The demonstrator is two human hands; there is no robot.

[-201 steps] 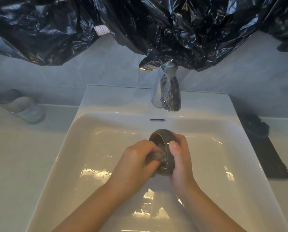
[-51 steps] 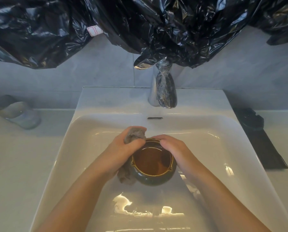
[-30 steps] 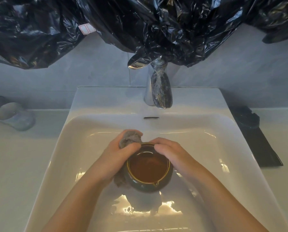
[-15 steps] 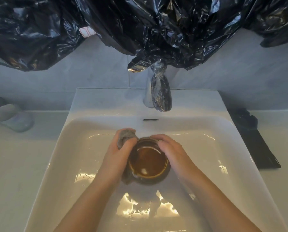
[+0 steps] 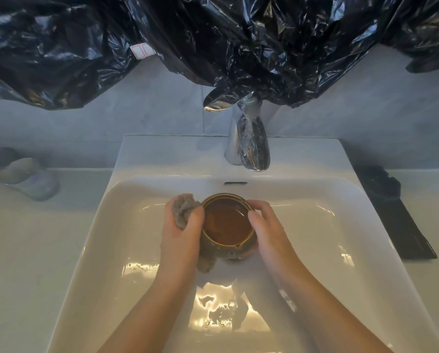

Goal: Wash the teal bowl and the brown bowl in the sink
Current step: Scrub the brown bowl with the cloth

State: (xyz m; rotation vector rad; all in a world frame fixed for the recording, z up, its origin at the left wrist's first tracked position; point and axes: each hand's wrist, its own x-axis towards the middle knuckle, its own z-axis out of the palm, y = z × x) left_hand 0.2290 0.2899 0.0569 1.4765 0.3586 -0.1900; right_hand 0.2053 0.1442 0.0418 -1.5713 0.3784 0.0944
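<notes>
I hold the brown bowl (image 5: 226, 222) mouth-up just below the faucet (image 5: 254, 149), over the sink (image 5: 162, 154). My left hand (image 5: 180, 238) pinches a grey cloth (image 5: 184, 208) against the bowl's left wall, and my right hand (image 5: 266, 230) has its grip curled round the right rim. The bowl's underside is hidden. I cannot tell if the pale blurred shape (image 5: 24, 174) far left of the faucet is the teal bowl.

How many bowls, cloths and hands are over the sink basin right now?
Bowls: 1, the brown bowl
Cloths: 1, the grey cloth
Hands: 2, the left hand and the right hand
Total: 4
</notes>
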